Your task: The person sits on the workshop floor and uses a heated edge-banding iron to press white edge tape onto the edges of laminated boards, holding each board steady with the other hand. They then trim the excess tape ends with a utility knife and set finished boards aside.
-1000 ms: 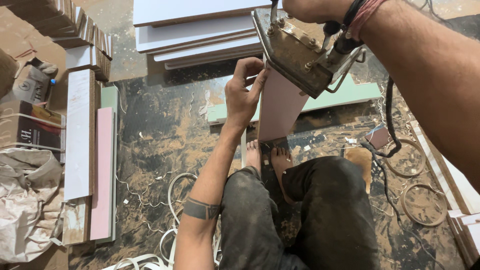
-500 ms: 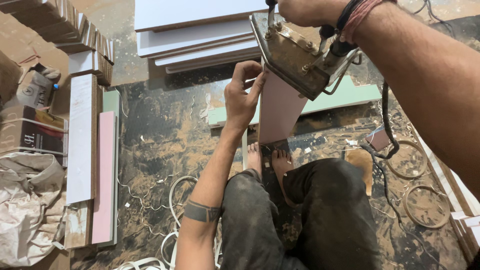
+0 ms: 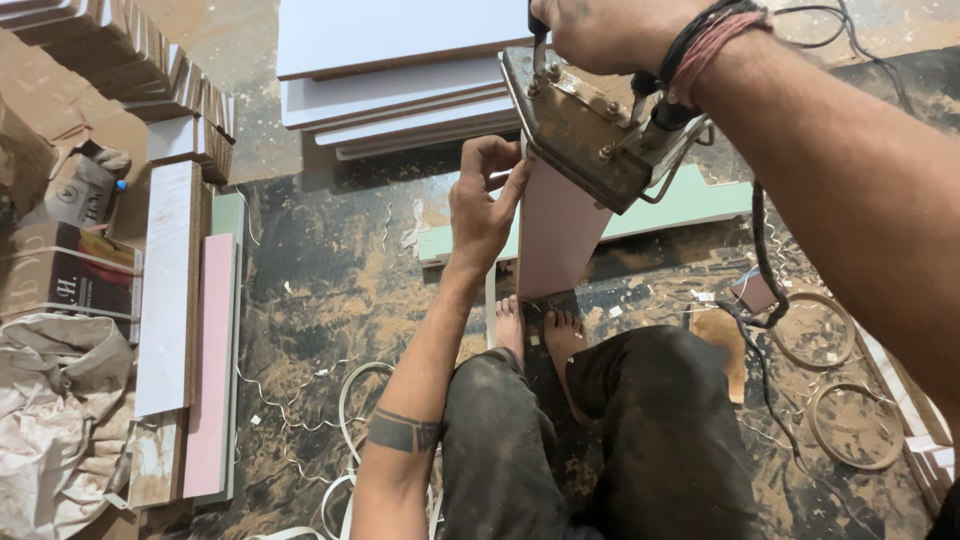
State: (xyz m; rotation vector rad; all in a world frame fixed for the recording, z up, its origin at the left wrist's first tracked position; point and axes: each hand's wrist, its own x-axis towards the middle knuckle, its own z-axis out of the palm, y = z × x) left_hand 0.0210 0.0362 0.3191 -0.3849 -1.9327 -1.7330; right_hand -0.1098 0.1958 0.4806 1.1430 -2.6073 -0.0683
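Left hand (image 3: 482,205) pinches the upright pink panel (image 3: 556,240) edge at 9 o'clock; right hand (image 3: 610,30) grips the iron (image 3: 585,125) atop it.

- My left hand (image 3: 485,205) is just left of the upright board (image 3: 560,240), fingers on its edge.
- My right hand (image 3: 610,30) is above the iron (image 3: 585,130), which sits on the board's top.
- My feet (image 3: 540,335) are at the board's foot, either side of it.
- Stacked panels (image 3: 400,70) lie behind the board.
- Long strips (image 3: 185,330) lie far left, boxes (image 3: 65,270) left of them.
- Coiled rings (image 3: 840,395) lie on the floor at right.
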